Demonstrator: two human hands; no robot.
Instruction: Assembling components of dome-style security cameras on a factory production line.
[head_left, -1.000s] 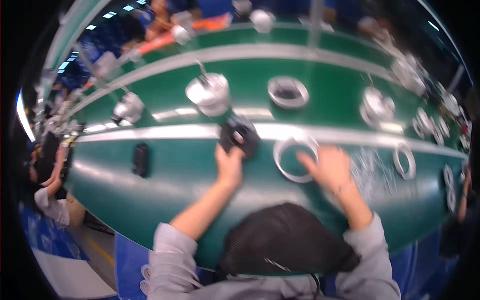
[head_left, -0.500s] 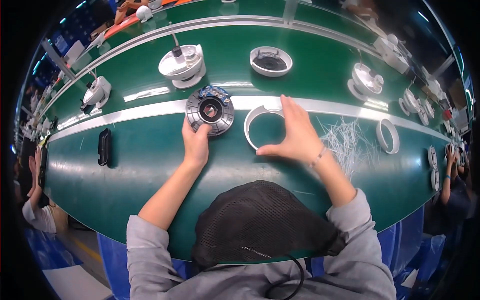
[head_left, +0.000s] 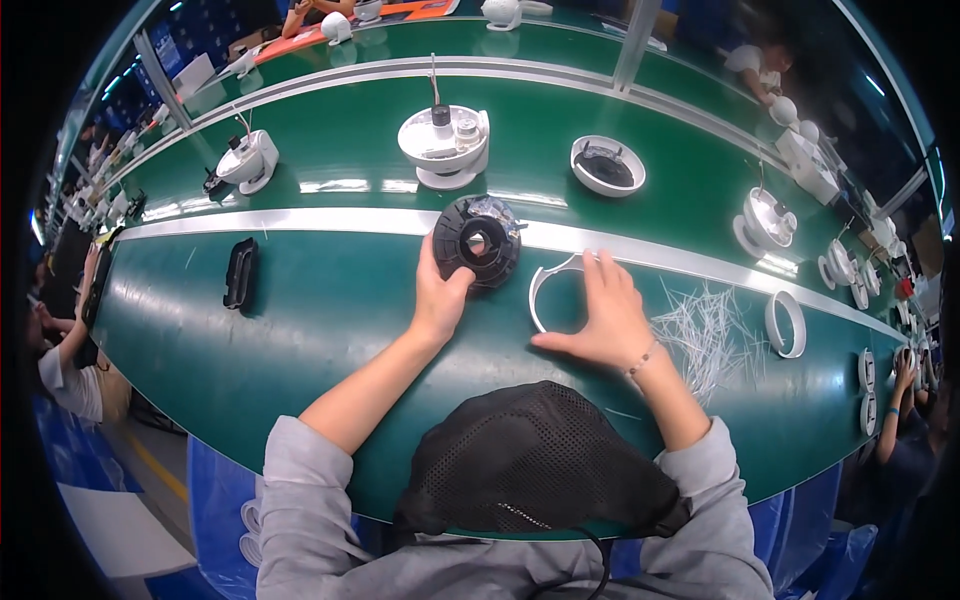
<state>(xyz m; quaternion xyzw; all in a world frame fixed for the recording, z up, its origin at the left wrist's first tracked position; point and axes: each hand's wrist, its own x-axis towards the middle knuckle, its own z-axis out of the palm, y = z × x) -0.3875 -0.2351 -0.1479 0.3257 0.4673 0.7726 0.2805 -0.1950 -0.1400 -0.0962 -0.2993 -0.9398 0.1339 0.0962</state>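
A round black housing [head_left: 456, 232] with an open centre and a small circuit board on its far side is gripped at its near edge by my left hand [head_left: 441, 303], thumb on top. To its right, my right hand [head_left: 612, 318] holds a thin white plastic ring [head_left: 537, 300] by its right side, fingers over the far rim and thumb at the near end. Housing and ring are apart. The hand hides the ring's right part.
Thin white strips [head_left: 703, 335] lie heaped right of my right hand, beside another white ring [head_left: 774, 325]. A black elongated part [head_left: 240, 274] rests at left. Beyond the pale rail [head_left: 340, 222] stand white bowl-shaped units on bases [head_left: 440, 158] and a white bowl [head_left: 608, 166].
The whole view has shifted. The black housing has turned in my left hand, so its circuit board shows less. The white ring is tilted more, still in my right hand.
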